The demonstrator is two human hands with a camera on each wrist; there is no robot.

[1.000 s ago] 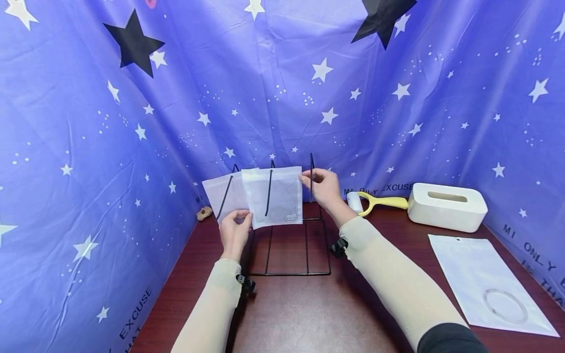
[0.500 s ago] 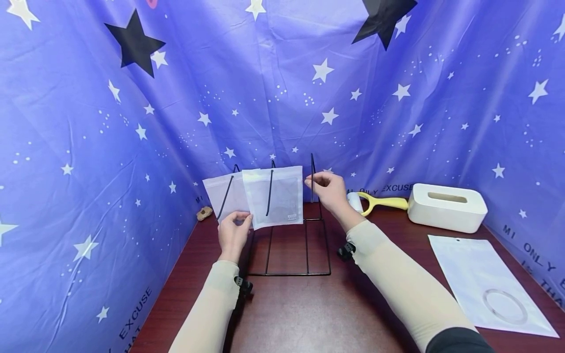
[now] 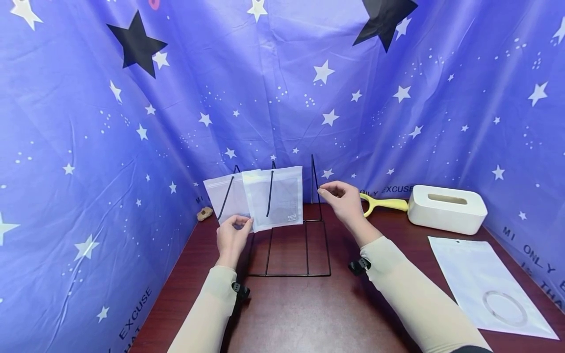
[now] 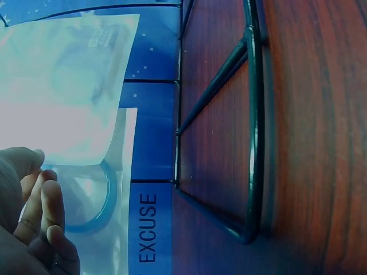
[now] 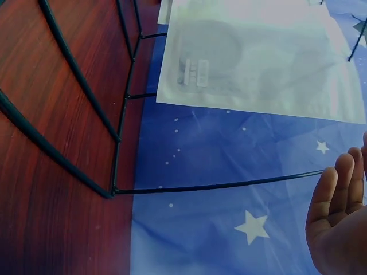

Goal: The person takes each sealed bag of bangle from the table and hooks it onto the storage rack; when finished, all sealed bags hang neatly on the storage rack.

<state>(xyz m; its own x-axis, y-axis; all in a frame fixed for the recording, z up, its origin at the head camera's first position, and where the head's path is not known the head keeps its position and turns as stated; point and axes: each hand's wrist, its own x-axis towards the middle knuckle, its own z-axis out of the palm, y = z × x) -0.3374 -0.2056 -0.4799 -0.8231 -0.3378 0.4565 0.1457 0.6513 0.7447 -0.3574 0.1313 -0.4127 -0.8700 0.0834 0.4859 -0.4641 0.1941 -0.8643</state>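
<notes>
Left hand (image 3: 233, 239) at eight o'clock, we are pinching the translucent zip pouch (image 3: 284, 200) that is hanging on the wire rack (image 3: 307, 274); at three, our right hand (image 3: 343, 200) is hovering, fingers loosely bent; behind, at nine, a second pouch (image 3: 237, 198) is hanging.

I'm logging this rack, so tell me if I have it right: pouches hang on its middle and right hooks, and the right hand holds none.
Wrong hook: the head view shows pouches on the middle hook and left hook, not the right hook. The right hand holds none.
</notes>
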